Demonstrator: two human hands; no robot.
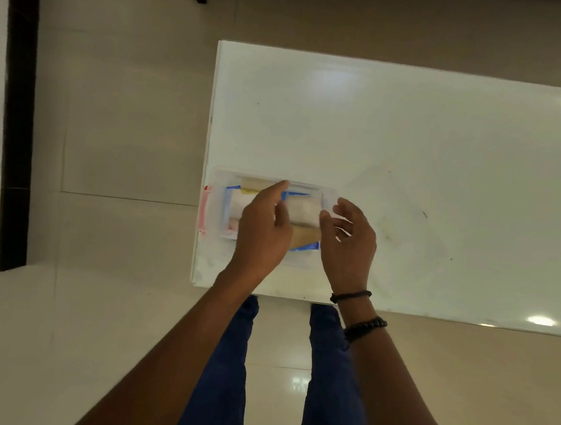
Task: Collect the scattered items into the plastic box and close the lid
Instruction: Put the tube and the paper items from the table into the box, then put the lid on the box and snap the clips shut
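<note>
A clear plastic box with a red latch on its left end sits at the near left corner of the white table. A clear lid lies over it. Through the plastic I see blurred white, tan and blue items. My left hand hovers over the middle of the lid, fingers spread and pointing away. My right hand is at the box's right end with fingers apart near the rim. Whether either hand touches the lid is hard to tell.
The table's left edge runs just beside the box, and its near edge is close below my wrists. Beige tiled floor surrounds the table. My legs in blue trousers stand at the near edge. A dark vertical post stands far left.
</note>
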